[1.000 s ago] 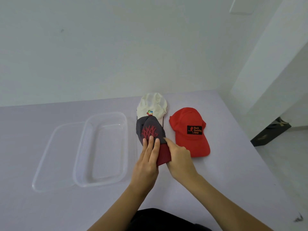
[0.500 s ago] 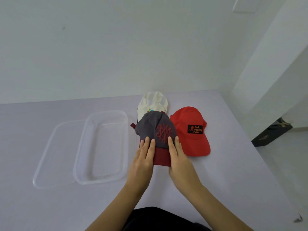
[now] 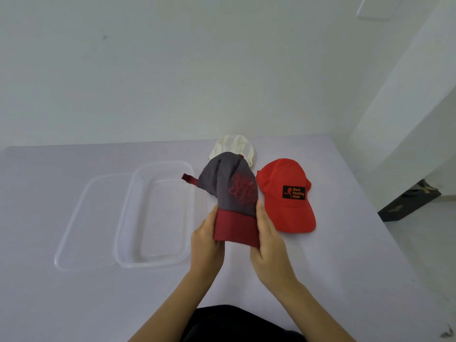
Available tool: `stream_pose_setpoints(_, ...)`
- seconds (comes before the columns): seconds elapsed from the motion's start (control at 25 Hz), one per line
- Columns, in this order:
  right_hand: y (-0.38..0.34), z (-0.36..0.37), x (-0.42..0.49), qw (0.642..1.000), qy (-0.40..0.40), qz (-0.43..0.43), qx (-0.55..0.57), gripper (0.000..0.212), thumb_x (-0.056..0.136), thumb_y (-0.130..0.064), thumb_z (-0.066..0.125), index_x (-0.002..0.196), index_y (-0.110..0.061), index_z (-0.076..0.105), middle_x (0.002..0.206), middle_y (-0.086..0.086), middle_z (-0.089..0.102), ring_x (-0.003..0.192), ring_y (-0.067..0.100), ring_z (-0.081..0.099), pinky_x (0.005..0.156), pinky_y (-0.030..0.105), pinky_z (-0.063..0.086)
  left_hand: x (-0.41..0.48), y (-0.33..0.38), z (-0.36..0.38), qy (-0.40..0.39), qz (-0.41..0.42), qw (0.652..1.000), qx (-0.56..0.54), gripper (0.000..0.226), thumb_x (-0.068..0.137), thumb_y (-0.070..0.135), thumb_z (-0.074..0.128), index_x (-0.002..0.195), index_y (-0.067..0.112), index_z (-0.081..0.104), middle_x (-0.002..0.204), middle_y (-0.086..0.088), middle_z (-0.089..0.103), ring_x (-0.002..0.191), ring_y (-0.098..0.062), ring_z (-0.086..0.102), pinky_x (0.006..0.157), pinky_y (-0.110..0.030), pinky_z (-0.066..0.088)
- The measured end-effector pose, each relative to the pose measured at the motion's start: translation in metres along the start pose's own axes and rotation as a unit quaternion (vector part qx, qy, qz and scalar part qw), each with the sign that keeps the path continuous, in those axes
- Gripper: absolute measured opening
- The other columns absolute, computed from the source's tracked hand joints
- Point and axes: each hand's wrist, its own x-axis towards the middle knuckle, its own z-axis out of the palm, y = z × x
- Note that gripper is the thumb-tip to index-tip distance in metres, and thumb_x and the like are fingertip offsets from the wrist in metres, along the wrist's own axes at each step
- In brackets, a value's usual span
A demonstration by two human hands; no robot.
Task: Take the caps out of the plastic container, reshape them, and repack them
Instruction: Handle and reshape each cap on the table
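Observation:
A grey cap (image 3: 228, 188) with a dark red brim and red stitching is lifted off the table. My left hand (image 3: 206, 243) grips the brim's left edge and my right hand (image 3: 269, 243) grips its right edge. Its red back strap sticks out to the left. A bright red cap (image 3: 286, 193) with a black patch lies flat to the right. Behind the grey cap a cream cap (image 3: 237, 146) lies partly hidden. The clear plastic container (image 3: 125, 218) stands empty to the left.
The container's clear lid (image 3: 74, 230) lies flat against its left side. The lilac table (image 3: 345, 255) ends at its right edge, with a white wall behind and a dark object (image 3: 407, 203) on the floor beyond the right edge.
Both hands pressed flat on the grey cap on the table before. They now hold its brim by both sides and have raised the cap, crown tilted away from me.

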Motion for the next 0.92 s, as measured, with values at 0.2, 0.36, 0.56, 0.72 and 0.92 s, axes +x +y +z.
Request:
stream_pose_setpoints(0.2, 0.016, -0.016, 0.019, 0.997, 0.03, 0.017, -0.075, 0.077, 0.079, 0.013, 0.053, 0.146, -0.007, 0.023, 0.146, 0.015, 0.041, 0.133, 0.028, 0.043, 0.106, 0.026, 0.037, 0.004, 0.0, 0.0, -0.018, 0.002, 0.999, 0.031, 0.05, 0.092, 0.001, 0.047, 0.14, 0.013, 0.045, 0.108, -0.011, 0.068, 0.077, -0.021, 0.059, 0.066, -0.014, 0.036)
stream_pose_setpoints(0.36, 0.02, -0.017, 0.016, 0.98, 0.04, -0.035, -0.19, 0.089, 0.06, 0.025, 0.063, 0.141, -0.005, 0.038, 0.14, 0.019, 0.048, 0.126, 0.039, 0.049, 0.09, 0.047, 0.052, 0.0, -0.004, -0.004, -0.046, 0.061, 0.996, 0.048, 0.063, 0.086, -0.001, 0.055, 0.144, 0.014, 0.037, 0.119, -0.012, 0.065, 0.08, -0.026, 0.061, 0.068, -0.013, 0.036)
stream_pose_setpoints(0.56, 0.008, -0.003, 0.008, 0.991, 0.088, -0.067, -0.075, 0.075, 0.076, 0.01, 0.06, 0.143, -0.009, 0.032, 0.143, 0.007, 0.043, 0.133, 0.02, 0.043, 0.105, 0.032, 0.042, -0.013, 0.017, 0.002, -0.024, 0.068, 0.997, -0.019, 0.066, 0.086, 0.009, 0.045, 0.148, 0.015, 0.023, 0.134, -0.004, 0.055, 0.106, -0.005, 0.06, 0.084, -0.003, 0.041)
stream_pose_setpoints(0.72, 0.003, -0.005, 0.008, 0.99, 0.104, -0.094, -0.023, 0.062, 0.087, -0.007, 0.053, 0.145, -0.012, 0.03, 0.146, 0.009, 0.042, 0.136, 0.012, 0.037, 0.109, 0.018, 0.032, -0.013, 0.017, -0.003, -0.017, 0.121, 0.993, 0.002, 0.063, 0.084, 0.019, 0.043, 0.144, 0.015, 0.027, 0.134, -0.009, 0.056, 0.109, -0.012, 0.062, 0.085, -0.013, 0.048)
stream_pose_setpoints(0.92, 0.032, -0.036, 0.012, 0.982, 0.067, -0.144, -0.1, 0.055, 0.097, -0.022, 0.043, 0.146, -0.037, 0.023, 0.154, -0.001, 0.022, 0.142, 0.027, 0.027, 0.113, 0.034, 0.032, 0.021, -0.006, -0.046, -0.24, 0.123, 0.962, -0.044, 0.09, 0.07, 0.004, 0.046, 0.148, 0.036, 0.015, 0.154, 0.016, 0.025, 0.139, 0.006, 0.025, 0.113, -0.019, 0.027)
